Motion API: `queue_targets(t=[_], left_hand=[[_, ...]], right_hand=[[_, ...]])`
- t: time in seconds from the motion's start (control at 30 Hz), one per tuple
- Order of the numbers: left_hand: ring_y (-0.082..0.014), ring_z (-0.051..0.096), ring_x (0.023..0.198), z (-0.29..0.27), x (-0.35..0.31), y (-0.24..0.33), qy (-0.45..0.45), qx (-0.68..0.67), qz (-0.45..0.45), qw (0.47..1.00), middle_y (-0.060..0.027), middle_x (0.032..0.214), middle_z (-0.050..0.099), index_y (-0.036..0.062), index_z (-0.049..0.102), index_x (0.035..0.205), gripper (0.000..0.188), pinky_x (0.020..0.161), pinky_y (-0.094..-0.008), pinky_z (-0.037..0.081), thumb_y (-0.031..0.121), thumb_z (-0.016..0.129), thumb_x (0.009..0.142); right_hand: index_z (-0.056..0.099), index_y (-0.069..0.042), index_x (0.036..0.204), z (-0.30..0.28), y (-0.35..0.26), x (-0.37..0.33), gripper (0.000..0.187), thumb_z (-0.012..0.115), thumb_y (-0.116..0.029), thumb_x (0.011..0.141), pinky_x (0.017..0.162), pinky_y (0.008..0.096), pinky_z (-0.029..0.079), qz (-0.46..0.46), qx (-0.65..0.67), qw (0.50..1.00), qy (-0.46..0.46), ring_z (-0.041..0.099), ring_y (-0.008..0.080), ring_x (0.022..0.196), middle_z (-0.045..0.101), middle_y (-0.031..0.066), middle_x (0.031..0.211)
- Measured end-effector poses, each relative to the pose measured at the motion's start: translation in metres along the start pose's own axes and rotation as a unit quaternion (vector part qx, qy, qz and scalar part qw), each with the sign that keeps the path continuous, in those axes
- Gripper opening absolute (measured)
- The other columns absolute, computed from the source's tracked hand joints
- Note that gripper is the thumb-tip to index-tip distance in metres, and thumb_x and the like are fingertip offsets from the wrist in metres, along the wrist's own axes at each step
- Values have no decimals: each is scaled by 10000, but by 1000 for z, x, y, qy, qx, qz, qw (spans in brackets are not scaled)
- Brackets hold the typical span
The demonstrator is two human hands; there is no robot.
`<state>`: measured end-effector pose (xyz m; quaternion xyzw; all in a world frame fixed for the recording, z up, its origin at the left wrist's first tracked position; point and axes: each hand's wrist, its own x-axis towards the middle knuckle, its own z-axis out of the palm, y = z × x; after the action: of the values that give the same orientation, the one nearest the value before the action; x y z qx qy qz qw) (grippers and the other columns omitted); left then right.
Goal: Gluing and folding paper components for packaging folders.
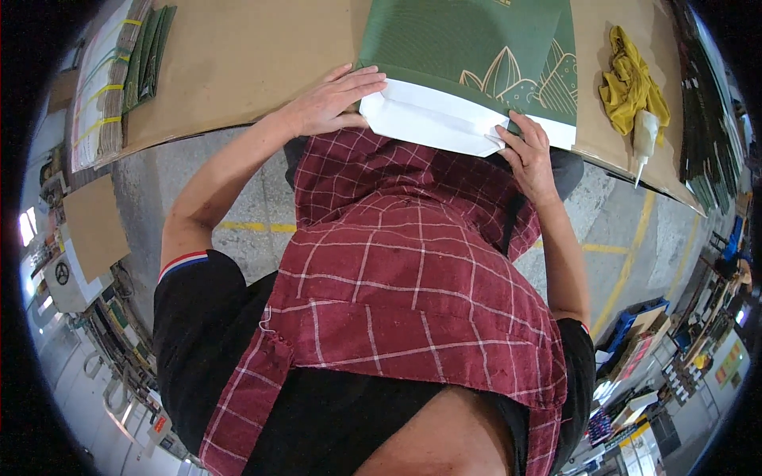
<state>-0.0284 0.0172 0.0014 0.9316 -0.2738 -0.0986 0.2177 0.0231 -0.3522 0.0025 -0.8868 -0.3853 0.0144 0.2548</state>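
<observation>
a dark green printed sheet with tan line drawings lies on the brown surface, its white flap reaching over the near edge. the left hand rests its fingers at the flap's left corner, thumb spread apart from them; the right hand has bent fingers at the flap's right end. to the right, a mustard cloth touches a whitish nozzle bottle; far left stands a yellow-strapped stack beside green folded pieces.

Soft, bright light covers the table; fisheye edges bend strongly.
</observation>
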Motion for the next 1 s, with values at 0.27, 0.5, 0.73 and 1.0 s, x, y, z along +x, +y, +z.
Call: queue_targets(t=[0.27,0.5,0.73,1.0], left_hand=[[-260,334,1238,0,1,-12,73,-100,47,991,-104,1300,392,76,398,1178,596,1043,-380,280,131,701,668],[-266,423,1175,1,0,-15,134,-57,110,983,-107,1201,497,50,490,999,360,991,-360,365,138,671,700],[-251,426,1175,7,-1,-20,160,-11,133,978,-104,1191,509,27,566,864,216,989,-357,366,130,662,701],[-297,405,1191,16,-6,-14,178,-130,19,975,-130,1208,493,27,560,956,223,985,-385,350,52,611,741]], right_hand=[[615,-118,1044,0,3,-3,345,642,-116,701,945,387,325,14,-3,1000,4,416,281,1116,475,73,1215],[621,-119,1033,-2,0,-1,318,631,-121,716,944,383,333,23,-10,1000,1,432,275,1101,484,68,1211],[618,-110,1049,-6,-2,2,318,610,-86,732,960,377,324,32,-6,999,-23,410,290,1127,476,74,1226],[635,-123,1009,-7,-2,5,305,646,-130,704,929,370,338,24,-7,1000,-3,449,261,1084,504,64,1186]])
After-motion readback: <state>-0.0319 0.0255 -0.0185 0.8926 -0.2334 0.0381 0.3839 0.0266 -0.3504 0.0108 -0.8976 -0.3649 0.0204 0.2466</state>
